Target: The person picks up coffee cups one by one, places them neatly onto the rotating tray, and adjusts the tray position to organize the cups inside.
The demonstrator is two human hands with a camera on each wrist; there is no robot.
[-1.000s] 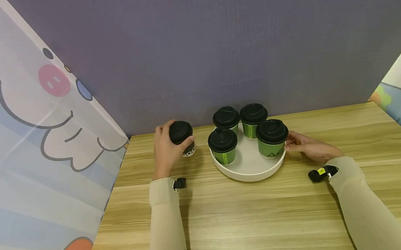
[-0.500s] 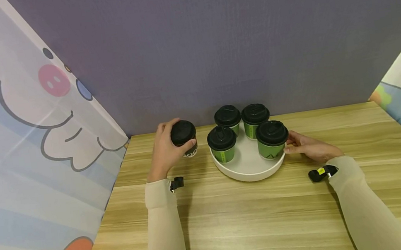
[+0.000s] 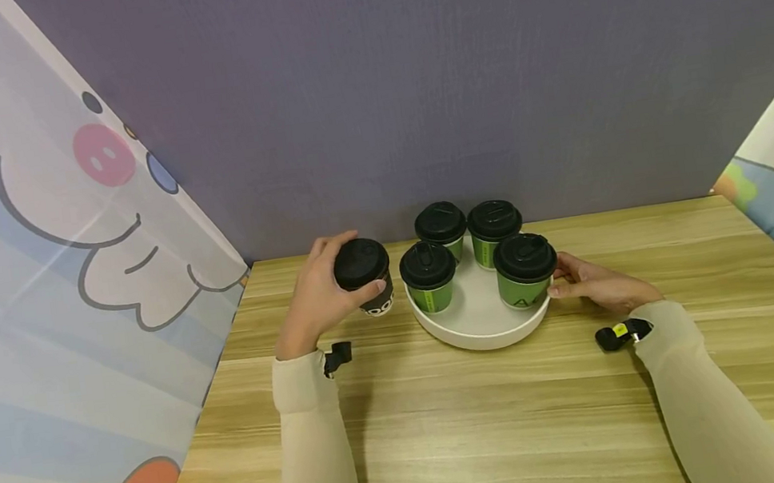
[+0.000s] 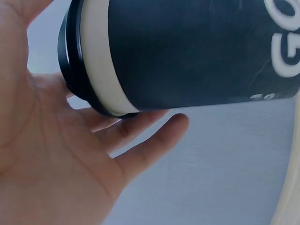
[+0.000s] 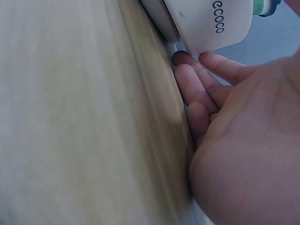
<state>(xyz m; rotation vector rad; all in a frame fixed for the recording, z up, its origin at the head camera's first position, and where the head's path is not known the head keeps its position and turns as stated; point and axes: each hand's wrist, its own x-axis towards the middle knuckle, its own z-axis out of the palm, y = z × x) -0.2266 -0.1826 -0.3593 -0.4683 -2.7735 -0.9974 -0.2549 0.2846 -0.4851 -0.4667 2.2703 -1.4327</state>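
Note:
My left hand (image 3: pixel 324 293) holds a black paper coffee cup (image 3: pixel 381 300) with a black lid, just left of the tray. Thumb and fingers go round it near the lid, and the cup is upright in the head view. White lettering marks its dark side in the left wrist view, where the cup (image 4: pixel 197 51) lies across the top. A round white tray (image 3: pixel 480 327) bears several green paper cups (image 3: pixel 433 298) with black lids. At the tray's right side, my right hand (image 3: pixel 599 285) touches the outer wall with its fingertips. The tray (image 5: pixel 206 23) reads "ecoco" in the right wrist view.
The wood-grain table (image 3: pixel 483 431) extends in front and to both sides. A grey-purple wall panel (image 3: pixel 411 85) rises behind the tray. Cartoon-printed sheets flank it, the left sheet (image 3: pixel 29 342) running along the table's left edge.
My left hand has carried the black coffee cup rightward and slightly nearer, closer to the tray. The tray and its cups have shifted only slightly; my right hand stays at its side.

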